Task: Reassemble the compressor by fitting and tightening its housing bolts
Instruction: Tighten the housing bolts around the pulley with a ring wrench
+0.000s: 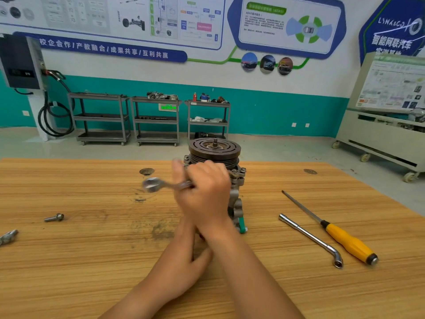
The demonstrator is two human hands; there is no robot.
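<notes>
The compressor (215,149) stands upright on the wooden table (92,272), with its grooved pulley on top. My right hand (207,187) grips the handle of a chrome ratchet wrench (151,184), whose blurred head points left, level with the housing flange. Bolt heads (235,172) show on the flange at the right. My left hand (181,256) reaches under my right wrist and holds the compressor's lower body, with its fingertips hidden. One loose bolt (55,218) lies on the table at the left and another bolt (8,237) lies at the left edge.
An L-shaped socket wrench (310,238) and a yellow-handled screwdriver (345,238) lie on the table to the right. Three metal carts (156,120) stand against the far wall. A wheeled cabinet (379,139) stands at the right.
</notes>
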